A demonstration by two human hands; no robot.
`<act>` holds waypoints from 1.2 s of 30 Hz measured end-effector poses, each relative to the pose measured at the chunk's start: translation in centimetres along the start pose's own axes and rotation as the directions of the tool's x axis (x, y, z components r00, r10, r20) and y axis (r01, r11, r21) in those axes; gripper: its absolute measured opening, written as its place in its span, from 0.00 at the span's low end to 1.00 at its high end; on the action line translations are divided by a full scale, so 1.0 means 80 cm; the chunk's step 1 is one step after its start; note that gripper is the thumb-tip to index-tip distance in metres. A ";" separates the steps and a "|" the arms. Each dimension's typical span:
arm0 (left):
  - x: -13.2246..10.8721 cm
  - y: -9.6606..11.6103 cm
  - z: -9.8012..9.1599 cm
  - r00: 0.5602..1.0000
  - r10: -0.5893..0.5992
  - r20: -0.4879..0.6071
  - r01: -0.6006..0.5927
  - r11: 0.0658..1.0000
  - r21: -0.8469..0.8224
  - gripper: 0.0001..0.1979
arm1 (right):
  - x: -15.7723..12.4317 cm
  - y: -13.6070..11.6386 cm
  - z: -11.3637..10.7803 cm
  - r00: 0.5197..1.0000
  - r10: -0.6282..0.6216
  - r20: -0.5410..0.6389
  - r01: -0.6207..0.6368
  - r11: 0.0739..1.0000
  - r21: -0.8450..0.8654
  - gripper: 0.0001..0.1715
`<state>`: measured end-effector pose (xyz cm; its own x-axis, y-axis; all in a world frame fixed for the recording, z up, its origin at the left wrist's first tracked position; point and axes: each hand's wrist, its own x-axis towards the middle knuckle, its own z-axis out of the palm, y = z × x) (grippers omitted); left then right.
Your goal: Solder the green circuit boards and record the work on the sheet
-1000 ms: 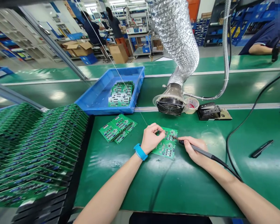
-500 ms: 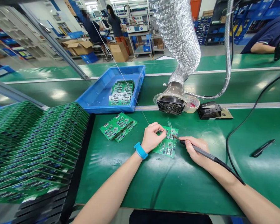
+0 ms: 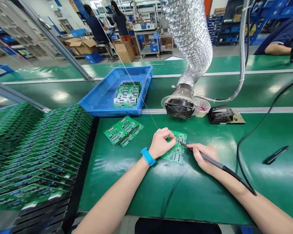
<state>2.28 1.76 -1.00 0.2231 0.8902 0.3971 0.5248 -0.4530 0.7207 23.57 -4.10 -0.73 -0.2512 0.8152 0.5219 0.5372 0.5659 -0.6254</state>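
Observation:
A green circuit board lies flat on the bench in front of me. My right hand grips a soldering iron like a pen, its tip at the board's upper right part. Thumb and forefinger of my left hand are pinched over the board's upper left part. A thin solder wire runs down from the upper left into this hand; its end between the fingers is hard to see. A small stack of circuit boards rests left of my left hand.
Rows of boards stand in a black rack on the left. Behind the work are a blue tray with boards, a fume extractor, a tape roll and an iron stand. A black pen and the iron's cable lie right.
The view has shifted slightly. My left hand has moved a little to the right over the board, and the iron's tip stays on nearly the same part of it.

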 end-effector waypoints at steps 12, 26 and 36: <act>0.001 0.003 -0.004 1.000 -0.012 -0.012 0.012 0.999 -0.051 0.07 | -0.002 0.000 0.000 0.999 -0.040 -0.029 0.040 0.999 -0.010 0.16; -0.001 0.004 -0.003 0.992 0.055 0.112 -0.056 0.998 0.004 0.07 | -0.006 -0.003 -0.002 0.997 -0.071 -0.009 0.071 0.997 -0.008 0.16; 0.001 0.005 -0.006 0.997 0.021 0.080 -0.017 0.999 -0.049 0.08 | -0.002 -0.004 -0.003 0.993 -0.119 -0.009 0.119 0.993 -0.009 0.15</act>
<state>2.15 1.58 -0.41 0.2989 0.8813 0.3660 0.4800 -0.4703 0.7405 23.60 -4.44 -0.50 -0.3062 0.7410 0.5976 0.5108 0.6576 -0.5538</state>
